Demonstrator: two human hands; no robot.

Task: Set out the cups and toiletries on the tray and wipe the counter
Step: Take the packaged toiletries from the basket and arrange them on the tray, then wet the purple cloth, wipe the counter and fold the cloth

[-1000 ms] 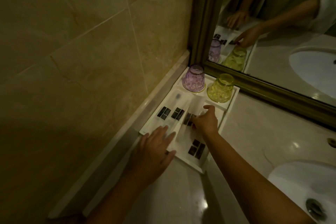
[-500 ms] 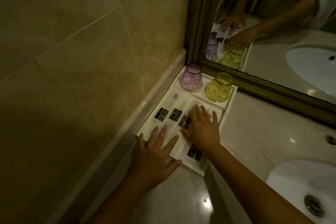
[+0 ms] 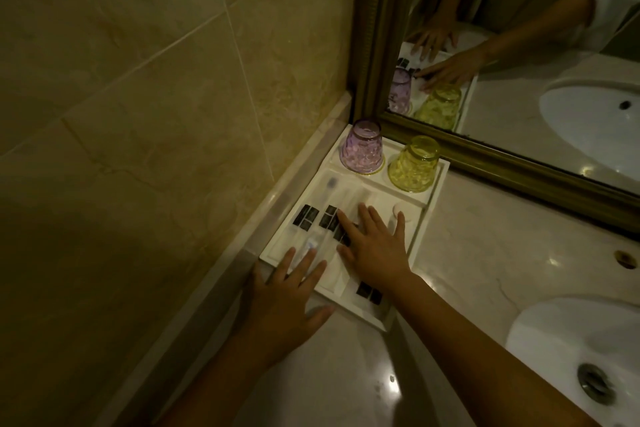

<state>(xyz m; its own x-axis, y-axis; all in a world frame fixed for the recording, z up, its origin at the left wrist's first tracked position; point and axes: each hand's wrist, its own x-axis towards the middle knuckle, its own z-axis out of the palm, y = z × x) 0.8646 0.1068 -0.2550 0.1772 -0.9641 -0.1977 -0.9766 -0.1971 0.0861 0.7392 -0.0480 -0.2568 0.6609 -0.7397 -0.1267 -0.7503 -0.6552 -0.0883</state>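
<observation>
Tiled wall (image 3: 138, 114) occupies the left side, meeting a pale ledge (image 3: 277, 211) that runs along the counter edge. A white tray (image 3: 431, 191) sits in the corner, against the ledge and the gilt-framed mirror (image 3: 485, 156). At the tray's far end two cups stand upside down in round recesses: purple cup (image 3: 362, 146) on the left, yellow cup (image 3: 414, 165) just beside it on the right. The near compartment holds wrapped toiletry packets (image 3: 313, 217) with dark labels, lying side by side; a small round white item (image 3: 401, 211) lies at the compartment's right end. The marble counter (image 3: 502, 236) is glossy and shows light reflections; a white sink basin (image 3: 568, 340) with a metal drain (image 3: 595, 381) sits at the right, and a round hole (image 3: 625, 258) marks the counter behind it. Lighting is dim. Left hand (image 3: 284, 298) lies flat, fingers straight and spread, fingertips resting on the packets at the tray's near-left corner, gripping nothing. Right hand (image 3: 375, 246) lies flat, fingers straight and spread, pressing on the packets in mid-tray, partly covering them.
</observation>
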